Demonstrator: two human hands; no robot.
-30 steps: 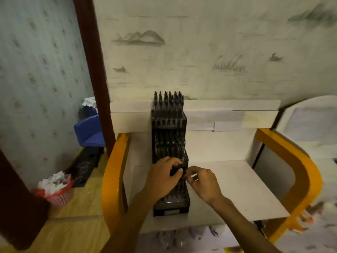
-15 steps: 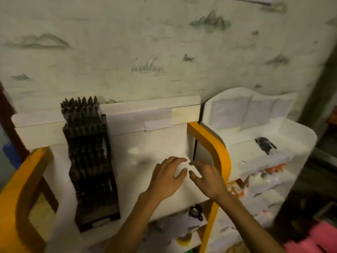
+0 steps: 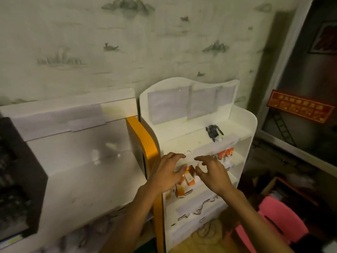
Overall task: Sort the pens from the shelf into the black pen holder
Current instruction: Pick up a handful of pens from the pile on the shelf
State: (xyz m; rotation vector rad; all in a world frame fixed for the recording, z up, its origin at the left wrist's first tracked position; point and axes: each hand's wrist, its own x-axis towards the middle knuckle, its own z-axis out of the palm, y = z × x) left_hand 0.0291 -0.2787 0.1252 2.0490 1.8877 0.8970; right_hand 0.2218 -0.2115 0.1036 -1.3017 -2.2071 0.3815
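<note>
- Pen holder point(image 3: 20, 179), black and tall, stands at the far left on the white counter point(image 3: 94, 183). Only part of it shows, and it looks blurry.
- An orange side panel point(image 3: 144, 141) stands at the right end of the counter.
- Left hand point(image 3: 168, 175) is up in the air, in front of the white shelf point(image 3: 242, 125). Its fingers are spread wide and it holds nothing.
- Little orange and white boxes point(image 3: 187, 177) sit on a lower shelf, showing between the two hands.
- Right hand point(image 3: 212, 173) is just beside the left one, not touching it. Its fingers are spread wide and a bit bent. It holds nothing too.
- A small bunch of dark pens point(image 3: 213, 132) lies on the top shelf, far from the hands and to the right.
- A pink stool point(image 3: 280, 220) sits low on the floor, near the right side.
</note>
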